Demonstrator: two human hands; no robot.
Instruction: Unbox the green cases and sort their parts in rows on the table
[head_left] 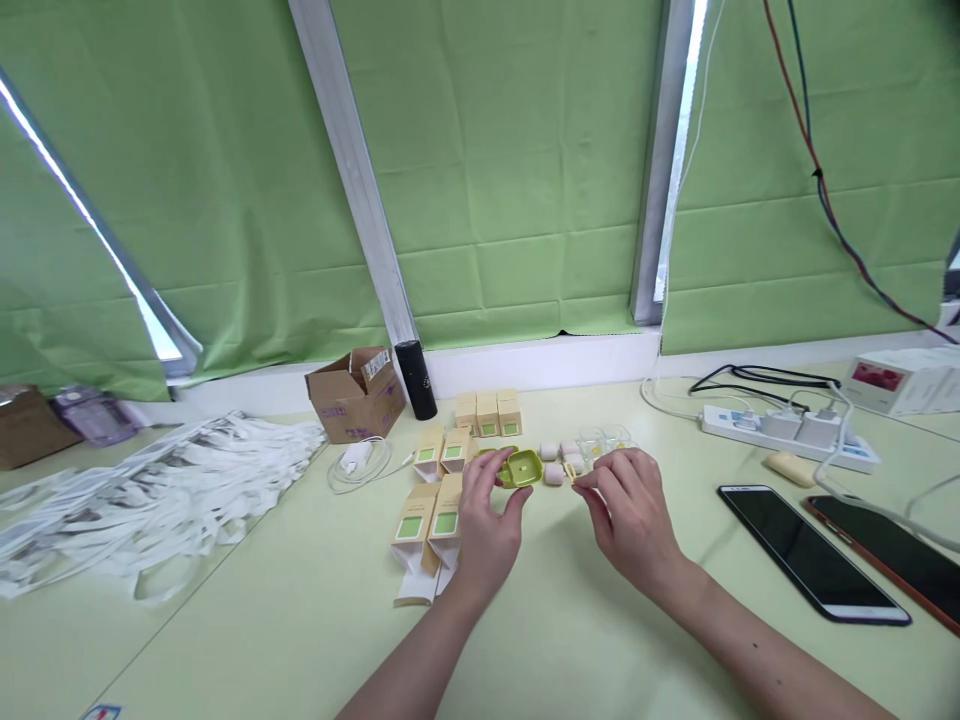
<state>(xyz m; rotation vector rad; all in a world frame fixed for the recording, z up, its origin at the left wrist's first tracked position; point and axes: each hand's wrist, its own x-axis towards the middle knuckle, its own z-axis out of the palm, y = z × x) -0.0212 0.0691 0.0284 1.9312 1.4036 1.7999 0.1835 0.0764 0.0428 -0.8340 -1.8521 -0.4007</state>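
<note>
My left hand (491,515) grips a small olive-green plastic case (521,468), its lid opened, by its left side. Between the thumb and fingertips of my right hand (628,505) is a small pale-yellow piece (570,473), too small to make out further. The two hands are apart, with the yellow piece to the right of the case. Just beyond them stand several pale pink and white small cylinders (553,474) and a few clear plastic cups (592,440). Beside my left hand are small cream boxes with green windows (411,527), their white flaps unfolded.
More cream boxes (487,415) stand behind. At left lie a cardboard box (356,395), a black bottle (416,380), a white charger (356,457) and a heap of white straps (172,490). At right are a power strip (787,437) with cables and two phones (814,550).
</note>
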